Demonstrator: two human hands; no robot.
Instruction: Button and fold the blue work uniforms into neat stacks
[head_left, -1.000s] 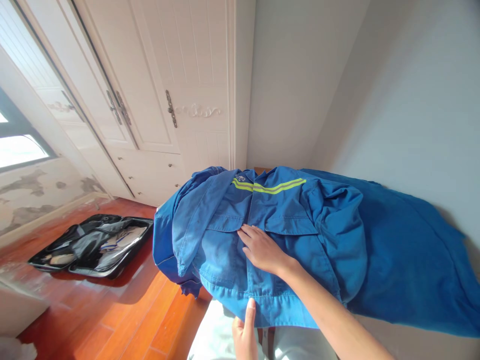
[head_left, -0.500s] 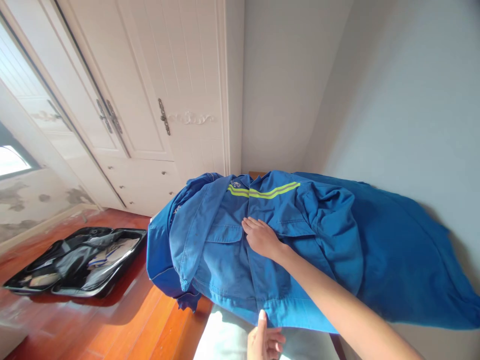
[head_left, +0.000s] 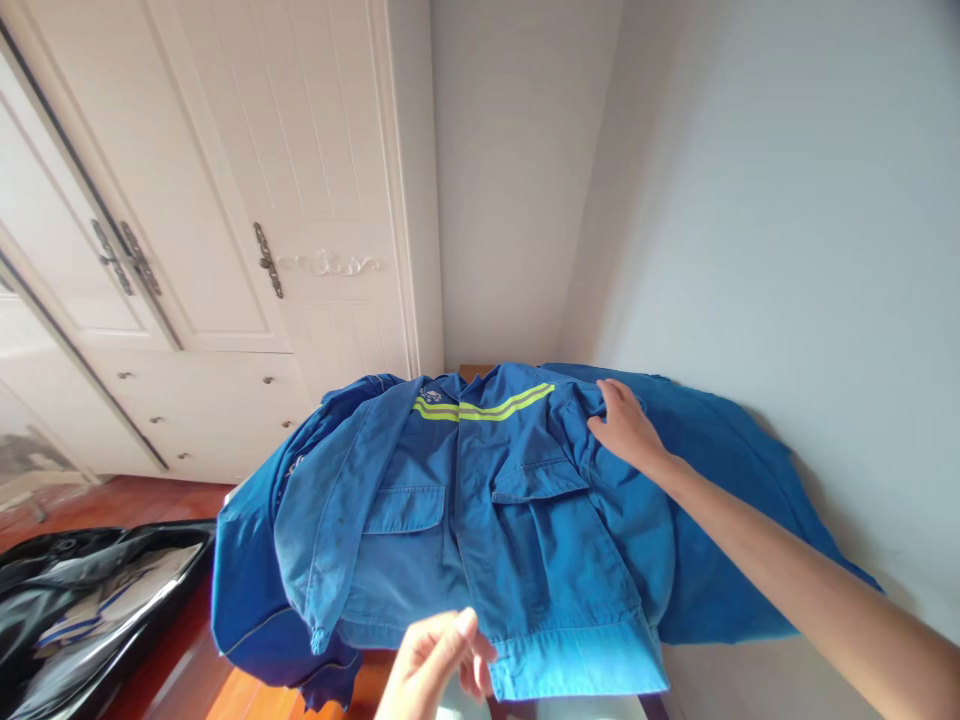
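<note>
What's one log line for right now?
left hand: at hem of blue cloth jacket | right hand: at its shoulder | open black suitcase: on reddish wooden floor

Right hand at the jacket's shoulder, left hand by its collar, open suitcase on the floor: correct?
One error: in the head view, the left hand is by the bottom hem of the blue jacket. The right hand at its shoulder and open suitcase on the floor are correct.

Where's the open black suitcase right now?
In the head view, the suitcase, cut off by the left edge, lies at the lower left on the reddish floor, left of the blue clothes and below the white wardrobe.
</note>
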